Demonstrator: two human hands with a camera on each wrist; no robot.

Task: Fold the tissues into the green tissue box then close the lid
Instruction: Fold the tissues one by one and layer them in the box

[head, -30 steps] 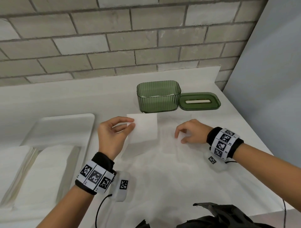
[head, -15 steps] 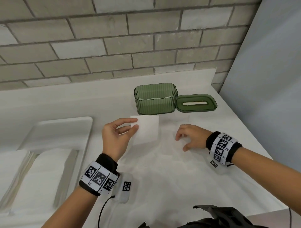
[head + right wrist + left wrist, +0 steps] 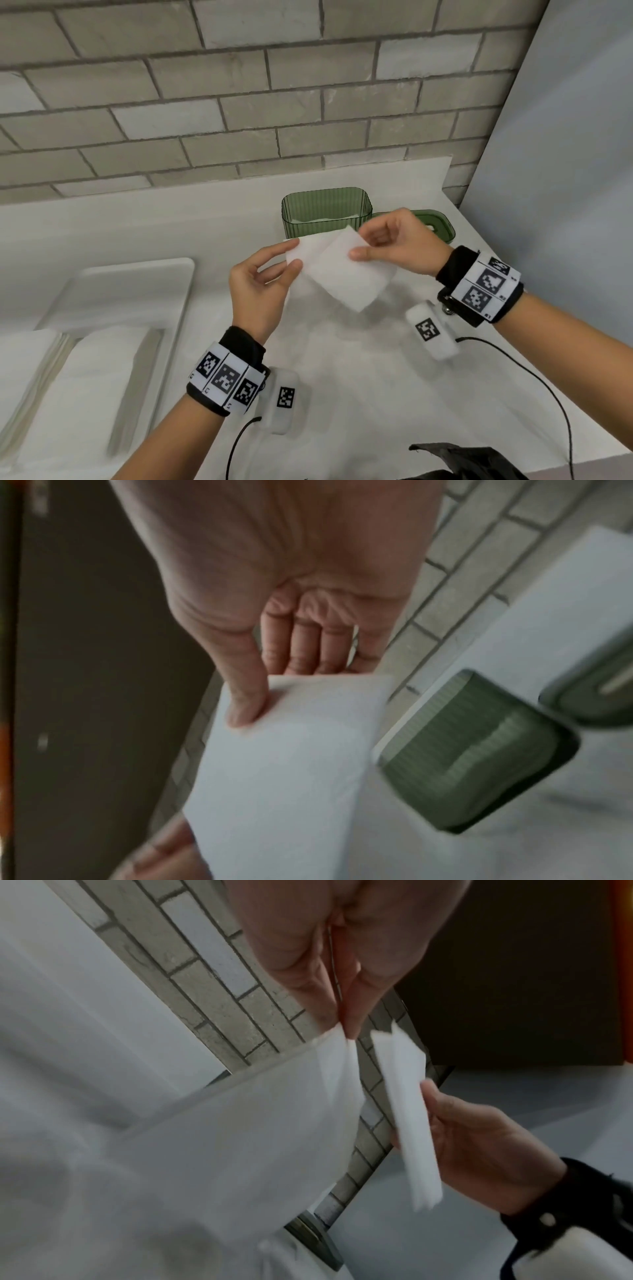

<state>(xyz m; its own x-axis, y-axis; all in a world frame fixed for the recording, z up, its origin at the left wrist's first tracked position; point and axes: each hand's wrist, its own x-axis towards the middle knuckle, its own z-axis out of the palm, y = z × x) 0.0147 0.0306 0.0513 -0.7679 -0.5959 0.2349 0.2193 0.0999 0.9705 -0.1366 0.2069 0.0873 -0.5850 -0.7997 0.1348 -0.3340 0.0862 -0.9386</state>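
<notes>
Left hand (image 3: 260,284) and right hand (image 3: 397,243) each pinch the folded white tissue (image 3: 342,270) above the bench (image 3: 342,377), near the open green ribbed plastic tissue box (image 3: 325,212).

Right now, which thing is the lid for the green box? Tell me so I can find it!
Look at the white counter under the brick wall, toward its far right corner. There stands the tall ribbed green tissue box, open on top. The lid lies flat on the counter right beside it, partly behind the right hand: green too, but low and with a pale slot.
</notes>
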